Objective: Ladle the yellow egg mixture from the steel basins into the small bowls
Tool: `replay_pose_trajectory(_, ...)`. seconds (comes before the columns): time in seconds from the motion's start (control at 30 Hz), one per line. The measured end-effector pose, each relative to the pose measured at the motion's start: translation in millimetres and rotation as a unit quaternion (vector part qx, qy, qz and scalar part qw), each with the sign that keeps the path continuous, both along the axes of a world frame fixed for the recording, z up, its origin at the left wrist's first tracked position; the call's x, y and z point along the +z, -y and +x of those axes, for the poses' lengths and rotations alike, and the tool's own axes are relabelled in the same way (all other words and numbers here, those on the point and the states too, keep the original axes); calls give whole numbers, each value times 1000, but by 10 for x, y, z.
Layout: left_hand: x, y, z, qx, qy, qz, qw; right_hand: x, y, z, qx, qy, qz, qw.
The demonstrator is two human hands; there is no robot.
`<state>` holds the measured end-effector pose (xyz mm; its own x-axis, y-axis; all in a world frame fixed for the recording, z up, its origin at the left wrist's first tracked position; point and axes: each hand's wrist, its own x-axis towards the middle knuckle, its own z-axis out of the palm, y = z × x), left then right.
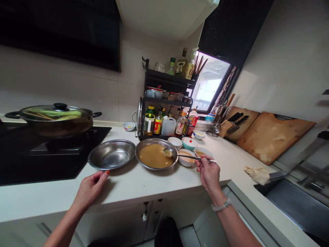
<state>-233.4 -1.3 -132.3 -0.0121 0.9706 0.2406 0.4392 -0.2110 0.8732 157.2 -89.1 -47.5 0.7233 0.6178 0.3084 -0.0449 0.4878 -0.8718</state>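
My right hand (pixel 208 173) pinches the handle of a metal spoon (pixel 180 155). The spoon's bowl hangs over the steel dish of brown liquid (pixel 155 156) and holds some of it. Just right of that dish stand two small bowls (pixel 187 157) with brown liquid in them. My left hand (pixel 90 187) rests on the white counter (pixel 144 183) with fingers curled loosely, just in front of an empty steel dish (pixel 111 155), and holds nothing.
A lidded wok (pixel 55 118) sits on the black hob at left. A black rack (pixel 164 106) of bottles stands at the back, with small bowls before it. Cutting boards (pixel 272 135) and a knife block lean at right. A sink (pixel 295 202) lies at far right.
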Motion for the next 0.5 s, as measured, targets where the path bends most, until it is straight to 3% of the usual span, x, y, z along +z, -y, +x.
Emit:
replay_pose_trajectory(0.3, -2, 2, -6, -3, -7, -1, 1000, 180, 213, 563, -105, 7, 33, 994)
replay_pose_trajectory(0.5, 37, 18, 10, 0, -8, 6, 1000, 148, 337, 971, -211, 65, 30, 975)
